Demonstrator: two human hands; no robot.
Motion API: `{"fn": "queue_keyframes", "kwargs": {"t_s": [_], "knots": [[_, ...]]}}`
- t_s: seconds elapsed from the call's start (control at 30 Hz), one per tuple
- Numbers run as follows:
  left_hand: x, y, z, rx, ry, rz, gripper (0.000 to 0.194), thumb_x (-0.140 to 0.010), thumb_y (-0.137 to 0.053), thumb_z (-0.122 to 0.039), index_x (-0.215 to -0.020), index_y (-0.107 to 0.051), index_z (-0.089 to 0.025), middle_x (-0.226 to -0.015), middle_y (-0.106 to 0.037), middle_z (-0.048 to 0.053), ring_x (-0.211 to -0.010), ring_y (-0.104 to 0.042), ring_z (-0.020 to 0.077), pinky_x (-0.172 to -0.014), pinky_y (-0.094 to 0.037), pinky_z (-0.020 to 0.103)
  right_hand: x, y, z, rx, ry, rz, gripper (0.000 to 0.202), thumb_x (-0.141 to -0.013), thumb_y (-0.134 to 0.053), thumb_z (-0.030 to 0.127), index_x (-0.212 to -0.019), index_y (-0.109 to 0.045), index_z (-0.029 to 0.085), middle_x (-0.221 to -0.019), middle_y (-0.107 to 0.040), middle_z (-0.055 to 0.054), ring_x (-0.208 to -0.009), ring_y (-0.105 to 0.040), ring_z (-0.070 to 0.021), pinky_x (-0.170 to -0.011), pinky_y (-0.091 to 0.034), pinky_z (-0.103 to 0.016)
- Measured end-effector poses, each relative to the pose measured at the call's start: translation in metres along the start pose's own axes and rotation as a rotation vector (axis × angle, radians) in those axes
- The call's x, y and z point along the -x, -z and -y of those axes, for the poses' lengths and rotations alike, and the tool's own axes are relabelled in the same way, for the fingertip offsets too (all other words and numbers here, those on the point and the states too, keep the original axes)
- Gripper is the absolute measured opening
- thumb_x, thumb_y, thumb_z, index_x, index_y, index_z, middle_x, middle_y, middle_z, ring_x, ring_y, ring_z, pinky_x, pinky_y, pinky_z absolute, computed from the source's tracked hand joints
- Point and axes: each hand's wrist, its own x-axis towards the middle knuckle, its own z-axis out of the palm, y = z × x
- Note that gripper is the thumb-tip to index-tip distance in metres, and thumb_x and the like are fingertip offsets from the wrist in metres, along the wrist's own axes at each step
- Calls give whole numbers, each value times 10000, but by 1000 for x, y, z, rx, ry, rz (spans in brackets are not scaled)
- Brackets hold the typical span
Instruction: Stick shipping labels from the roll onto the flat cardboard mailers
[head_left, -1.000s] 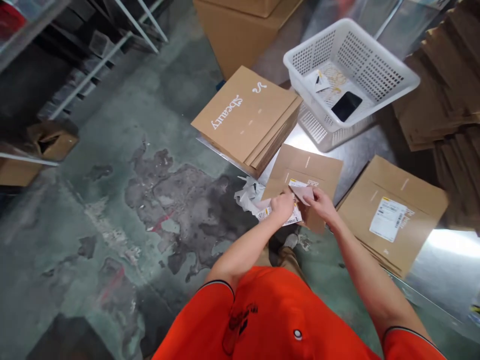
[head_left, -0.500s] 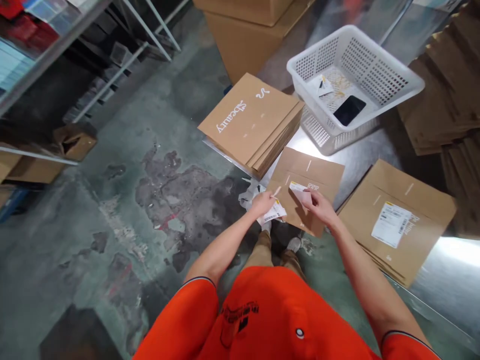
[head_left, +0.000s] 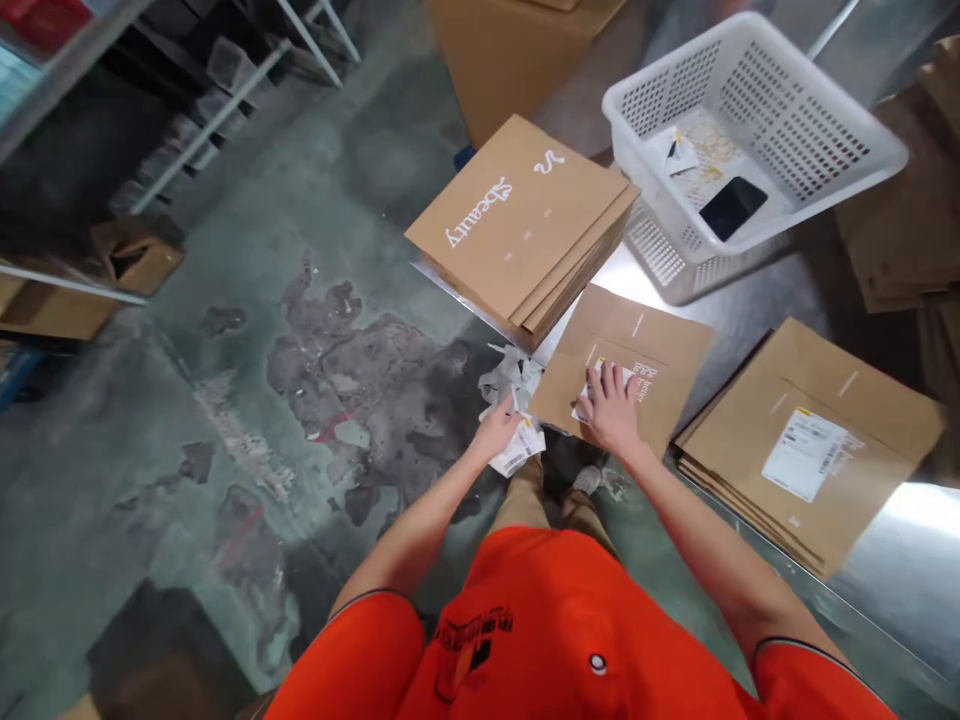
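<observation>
With fingers spread, my right hand [head_left: 611, 408] lies flat over a white shipping label [head_left: 580, 412] on a flat brown cardboard mailer [head_left: 675, 345]. Most of that label is hidden under the palm and fingers. My left hand [head_left: 497, 430] is closed on a sheet of shipping labels [head_left: 523, 448], held beyond the mailer's left corner. To the right lies a stack of mailers [head_left: 862, 405] whose top one carries a shipping label [head_left: 804, 453]. At the upper left of the table is a stack of printed cardboard mailers [head_left: 517, 225].
A white plastic basket [head_left: 757, 245] stands behind, holding a black phone [head_left: 733, 208], a paper scrap and rubber bands. Crumpled backing paper [head_left: 512, 372] lies below the table edge. Large cartons [head_left: 510, 70] are at the back, shelving [head_left: 210, 125] at the left.
My right hand has gone from holding a label partly lifted to lying flat over it on the mailer. My left hand has moved left, away from the mailer, with the sheet.
</observation>
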Motion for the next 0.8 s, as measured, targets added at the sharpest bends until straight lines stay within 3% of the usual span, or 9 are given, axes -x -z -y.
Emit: {"fn": "queue_keyframes", "kwargs": {"t_s": [0.13, 0.23, 0.33, 0.4, 0.47, 0.53, 0.63, 0.7, 0.8], "knots": [[-11, -20, -21, -106, -43, 13, 665, -907, -464, -325, -1507, -250, -131, -943, -735, 101, -782, -663, 222, -745, -475, 294, 0, -20, 23, 115, -5, -8, 750, -906, -449, 507, -1473, -307, 36, -1567, -159, -254, -1455, -26, -403, -1103, -20, -669], [-9, -24, -27, -227, -27, 12, 685, -923, -426, -346, -1520, -191, -105, -906, -737, 127, -801, -674, 258, -724, -466, 313, -3, -2, 10, 44, 17, 75, 732, -889, -474, 515, -1467, -325, 92, -1565, -214, -209, -1454, -90, -370, -1126, -88, -614], [-7, -23, -31, -289, -69, 8, 634, -930, -405, -352, -1514, -247, -161, -922, -735, 127, -842, -680, 277, -724, -464, 326, 1, 38, -23, 28, -271, 6, 627, -927, -420, 454, -1427, -364, 81, -1496, -338, -222, -1392, -275, -326, -1113, -246, -486], [-8, -24, -34, -315, -100, 11, 624, -924, -412, -349, -1509, -269, -183, -958, -732, 136, -882, -679, 291, -735, -466, 338, 8, 60, -42, 85, -539, -46, 586, -925, -429, 433, -1346, -434, 25, -1364, -461, -278, -1278, -414, -349, -1039, -338, -467], [-9, -26, -35, -301, -109, 20, 639, -913, -437, -340, -1509, -267, -184, -985, -729, 141, -897, -678, 291, -745, -471, 343, 13, 73, -54, 125, -647, -21, 535, -893, -491, 435, -1213, -536, 8, -1224, -553, -291, -1161, -503, -367, -974, -383, -471], [-9, -28, -37, -214, -94, 32, 666, -902, -469, -330, -1511, -254, -164, -991, -730, 134, -878, -679, 268, -748, -479, 331, 16, 75, -56, 111, -651, -1, 484, -867, -524, 444, -1116, -594, 35, -1159, -597, -266, -1104, -539, -359, -951, -399, -461], [-6, -23, -39, 54, -59, 46, 690, -888, -513, -324, -1503, -263, -135, -1019, -727, 115, -844, -674, 217, -746, -499, 299, 16, 74, -48, -15, -690, -70, 488, -841, -527, 453, -1178, -579, 104, -1173, -621, -192, -1104, -545, -335, -961, -402, -459], [1, -18, -42, 255, -72, 55, 669, -879, -528, -313, -1484, -306, -132, -1048, -721, 100, -841, -667, 192, -744, -511, 277, 21, 81, -42, -158, -663, -198, 510, -812, -541, 421, -1240, -546, 144, -1244, -596, -155, -1153, -523, -320, -991, -394, -465], [24, -20, -56, 441, -128, 76, 657, -859, -543, -300, -1464, -345, -140, -998, -720, 72, -811, -661, 172, -709, -516, 247, 46, 109, -47, -368, -525, -432, 530, -807, -527, 351, -1301, -496, 162, -1355, -518, -136, -1220, -496, -260, -1043, -388, -410]]}}
